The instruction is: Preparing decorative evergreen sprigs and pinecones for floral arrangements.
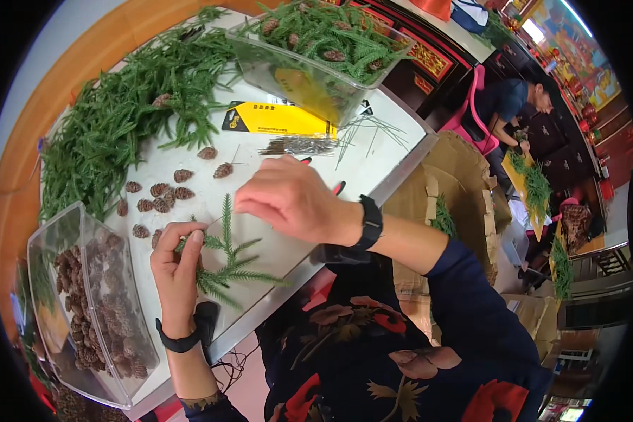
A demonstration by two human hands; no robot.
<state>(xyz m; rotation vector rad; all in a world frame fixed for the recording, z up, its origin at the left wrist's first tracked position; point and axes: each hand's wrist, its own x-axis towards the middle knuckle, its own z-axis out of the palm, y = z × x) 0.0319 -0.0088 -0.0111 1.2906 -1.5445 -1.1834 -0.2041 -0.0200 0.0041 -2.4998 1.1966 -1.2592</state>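
My left hand (pixel 176 271) pinches a green artificial pine sprig (pixel 228 273) between thumb and forefinger, its branches fanning out to the right over the white table. Above and right of it, my right hand (pixel 292 200) is bent at the wrist with fingers closed; anything thin between them is too small to make out. Several loose brown pinecones (pixel 183 176) lie beyond my left hand. One pinecone (pixel 223 170) has a thin wire sticking out. Past my right hand lie a bundle of silvery wires (pixel 309 145) and scattered green wires (pixel 373 133).
A clear bin (pixel 46 309) of pinecones stands at left. Heaped pine greenery (pixel 112 119) covers the far left. A second clear bin (pixel 344 105) with greenery stands behind a yellow-black package (pixel 260 119). Right of the table are a cardboard box (pixel 464 169) and a seated co-worker (pixel 503 105).
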